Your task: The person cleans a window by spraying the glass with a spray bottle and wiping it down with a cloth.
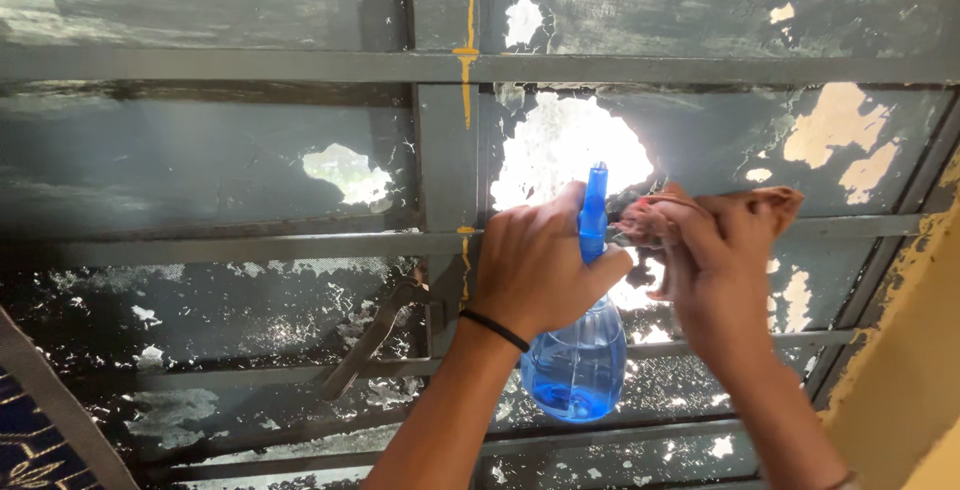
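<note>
Both hands are raised against a painted window pane, each one busy. Farthest left of the left hand, the glass [200, 165] is dark, covered in peeling paint with small bare patches where light comes through, and horizontal metal bars [250, 248] cross in front of it. A metal latch handle [375, 335] hangs at a slant just left of the left wrist, apart from it.

The left hand [535, 270] is closed around the neck of a blue spray bottle [580, 360], fingers wrapped near the trigger so the nozzle [596, 185] points up at the pane; held this way, it appears ready to wet the glass right where the other hand works. A black band [495, 330] circles that wrist. The bottle's clear blue body hangs below the hand, with blue liquid sitting in its lower part.

Just right of the nozzle, the right hand [715, 270] grips a bunched brownish cloth [700, 212], pressing it to the pane beside a large scraped-clear patch [565, 150]. The cloth seems wadded up to give a firm rubbing pad. Right of this hand, a yellow wall [905, 350] edges the window frame.
</note>
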